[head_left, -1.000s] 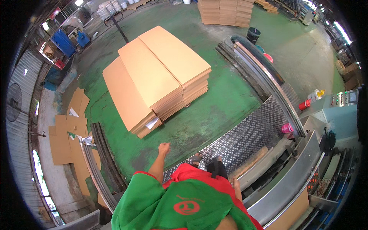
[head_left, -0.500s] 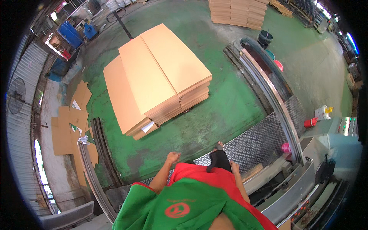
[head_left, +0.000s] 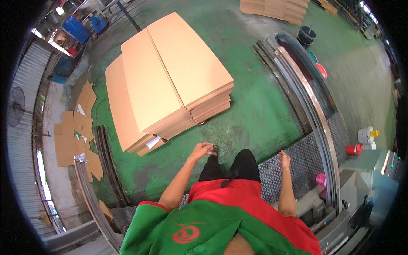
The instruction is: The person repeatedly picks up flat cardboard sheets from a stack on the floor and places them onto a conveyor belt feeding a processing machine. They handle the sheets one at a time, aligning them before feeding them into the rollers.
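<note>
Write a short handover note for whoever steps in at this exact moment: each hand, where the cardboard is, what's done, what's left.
Left hand: empty, fingers loosely curled, out in front above the green floor.
Right hand: empty, open, over the checker-plate step.
Stacked cardboard sheets lie ahead, untouched; loose cardboard pieces lie far left.
Done: nothing in hand.
Left: probably reaching the stack and lifting sheets.
</note>
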`<state>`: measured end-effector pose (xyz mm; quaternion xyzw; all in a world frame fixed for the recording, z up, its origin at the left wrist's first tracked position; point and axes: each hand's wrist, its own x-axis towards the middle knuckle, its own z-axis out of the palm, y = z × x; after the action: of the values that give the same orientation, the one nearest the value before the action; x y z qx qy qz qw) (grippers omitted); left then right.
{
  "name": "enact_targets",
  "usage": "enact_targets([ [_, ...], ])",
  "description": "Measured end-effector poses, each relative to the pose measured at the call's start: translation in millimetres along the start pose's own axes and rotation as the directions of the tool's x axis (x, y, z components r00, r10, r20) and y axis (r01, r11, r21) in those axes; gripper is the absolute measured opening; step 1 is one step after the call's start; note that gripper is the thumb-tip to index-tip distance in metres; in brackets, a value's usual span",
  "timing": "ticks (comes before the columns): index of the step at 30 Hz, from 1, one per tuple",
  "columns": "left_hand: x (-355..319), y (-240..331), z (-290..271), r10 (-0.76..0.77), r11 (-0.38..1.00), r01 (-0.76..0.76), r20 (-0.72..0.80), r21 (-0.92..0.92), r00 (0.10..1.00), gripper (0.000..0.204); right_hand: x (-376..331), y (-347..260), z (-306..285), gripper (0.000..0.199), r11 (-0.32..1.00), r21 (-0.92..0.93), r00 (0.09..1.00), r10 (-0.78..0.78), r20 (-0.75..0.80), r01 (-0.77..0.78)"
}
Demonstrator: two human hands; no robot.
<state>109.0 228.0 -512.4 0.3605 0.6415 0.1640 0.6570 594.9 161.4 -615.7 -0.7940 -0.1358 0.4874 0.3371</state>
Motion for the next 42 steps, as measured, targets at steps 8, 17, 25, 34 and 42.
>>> enact_targets([
  [8,193,-102,-115,-0.194,0.981,0.19,-0.364,-0.047,0.911,0.048,206,16,262,0.057,0.89,-0.434,0.968,-0.028,0.248,0.137],
  [17,370,-1,-150,-0.379,0.476,-0.149,-0.355,-0.867,0.855,0.049,295,-193,398,0.056,0.727,-0.527,0.804,-0.058,0.592,0.44],
  [25,432,38,-173,-0.623,-0.009,-0.31,-0.237,-0.951,0.745,0.034,369,-338,478,0.055,0.599,-0.542,0.714,-0.074,0.696,0.59],
  [34,418,81,-81,-0.64,0.213,-0.391,-0.43,-0.896,0.637,0.024,366,-375,516,0.066,0.748,-0.391,0.654,-0.074,0.753,0.536],
  [42,404,45,-58,-0.69,0.595,0.115,-0.432,-0.795,0.581,0.049,427,-415,489,0.084,0.657,-0.686,0.868,0.096,0.487,0.312],
])
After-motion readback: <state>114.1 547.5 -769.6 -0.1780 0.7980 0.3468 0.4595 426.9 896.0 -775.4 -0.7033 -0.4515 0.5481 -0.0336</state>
